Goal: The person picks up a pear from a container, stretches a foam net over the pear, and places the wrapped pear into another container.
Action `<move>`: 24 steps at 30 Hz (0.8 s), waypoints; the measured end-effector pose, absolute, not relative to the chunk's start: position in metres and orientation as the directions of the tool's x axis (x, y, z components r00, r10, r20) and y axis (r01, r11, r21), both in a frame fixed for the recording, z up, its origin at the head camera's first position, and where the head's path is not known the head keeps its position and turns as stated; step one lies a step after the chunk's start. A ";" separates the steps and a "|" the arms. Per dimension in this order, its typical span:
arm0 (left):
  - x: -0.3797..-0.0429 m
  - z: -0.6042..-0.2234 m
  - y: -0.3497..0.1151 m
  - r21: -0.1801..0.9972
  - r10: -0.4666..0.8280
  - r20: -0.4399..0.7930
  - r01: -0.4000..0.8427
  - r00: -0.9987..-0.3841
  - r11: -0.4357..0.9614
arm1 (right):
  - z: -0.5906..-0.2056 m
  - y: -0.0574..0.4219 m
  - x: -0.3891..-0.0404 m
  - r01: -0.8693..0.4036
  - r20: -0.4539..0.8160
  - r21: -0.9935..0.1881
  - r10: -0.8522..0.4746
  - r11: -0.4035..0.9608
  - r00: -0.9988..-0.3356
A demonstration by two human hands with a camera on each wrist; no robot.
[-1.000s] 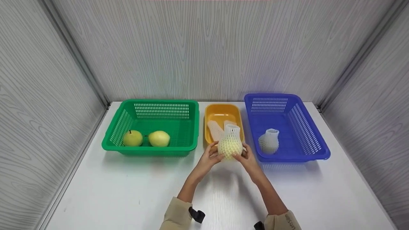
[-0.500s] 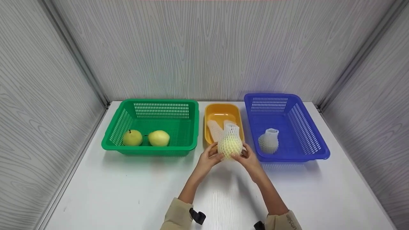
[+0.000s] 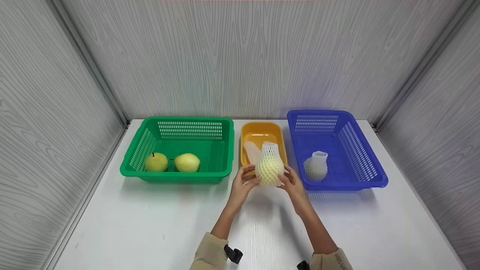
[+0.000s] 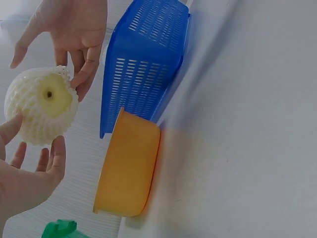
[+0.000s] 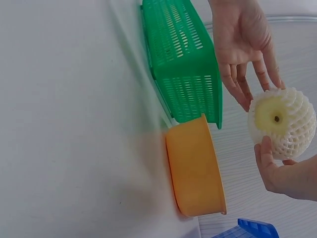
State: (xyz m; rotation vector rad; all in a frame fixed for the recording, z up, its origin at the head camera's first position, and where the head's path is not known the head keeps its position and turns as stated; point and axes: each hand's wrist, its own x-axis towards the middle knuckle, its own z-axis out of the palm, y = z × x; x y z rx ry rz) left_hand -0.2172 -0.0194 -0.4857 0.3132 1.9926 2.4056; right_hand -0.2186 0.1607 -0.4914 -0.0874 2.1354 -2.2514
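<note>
A pear (image 3: 269, 170) in a white foam net sleeve (image 3: 270, 150) is held up between my two hands in the head view. My left hand (image 3: 240, 189) grips its left side with thumb and fingers. On the opposite side, the fingers and thumb of my right hand (image 3: 295, 187) hold the net. Above the fruit the sleeve stands up as a narrow, empty neck. Both wrist views show the pear's bare yellow underside (image 4: 55, 99), framed by the net's lower edge. Behind it, an orange tub (image 3: 261, 129) contains flat foam net sleeves (image 3: 252, 150), partly hidden.
On the left, a green basket (image 3: 176, 174) holds two bare pears (image 3: 187, 162). A blue basket (image 3: 337, 184) at the right has one netted pear (image 3: 315, 167) in it. White table surface (image 3: 168, 217) extends in front of the baskets.
My right thumb has moved up and right along the net, and the right fingers have shifted slightly. The sleeve's neck stands a little higher and narrower. The baskets have not moved.
</note>
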 end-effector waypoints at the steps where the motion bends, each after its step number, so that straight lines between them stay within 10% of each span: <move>1: -0.217 -0.486 -0.020 0.971 0.125 0.146 0.118 -0.981 -0.208 | -0.491 0.161 -0.219 -0.019 0.023 -0.998 -0.064 -0.059 -0.998; 24: -0.233 -0.506 -0.011 0.981 0.163 -0.025 -0.055 -0.986 -0.186 | -0.477 0.162 -0.206 -0.248 0.254 -0.967 -0.123 -0.058 -0.960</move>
